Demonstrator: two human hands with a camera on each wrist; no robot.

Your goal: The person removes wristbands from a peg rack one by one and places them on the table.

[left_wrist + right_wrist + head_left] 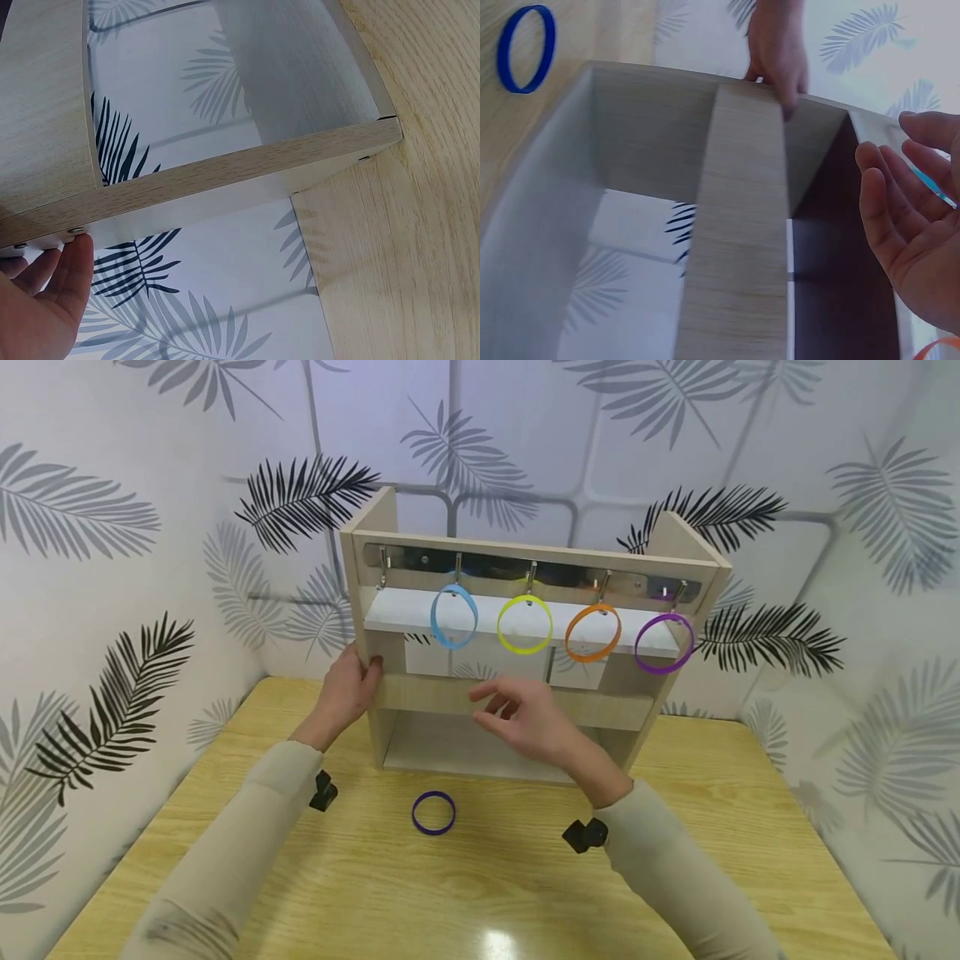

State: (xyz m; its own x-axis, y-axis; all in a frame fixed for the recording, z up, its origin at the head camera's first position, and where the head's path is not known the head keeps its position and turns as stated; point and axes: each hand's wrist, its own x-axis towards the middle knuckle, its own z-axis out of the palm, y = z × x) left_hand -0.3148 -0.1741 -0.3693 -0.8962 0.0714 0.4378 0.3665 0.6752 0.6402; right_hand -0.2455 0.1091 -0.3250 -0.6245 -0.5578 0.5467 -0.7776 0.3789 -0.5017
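A pale wooden shelf [517,697] stands upright on the table, with a metal strip of hooks [533,575] along its top front. My left hand [348,683] grips its left side panel [225,166]. From the hooks hang a light blue wristband [433,625], a yellow one [501,635], an orange one [570,647] and a purple one [637,653]; the leftmost hook is bare. In front of the middle board, my right hand [528,714] hovers with fingers loosely bent, holding nothing. A dark blue wristband [414,820] lies on the tabletop before the shelf.
The wood-grain table [360,893] spreads around the shelf toward me. Behind and beside it rise walls [885,710] papered with leaf patterns. Small black devices [324,792] are worn at both wrists.
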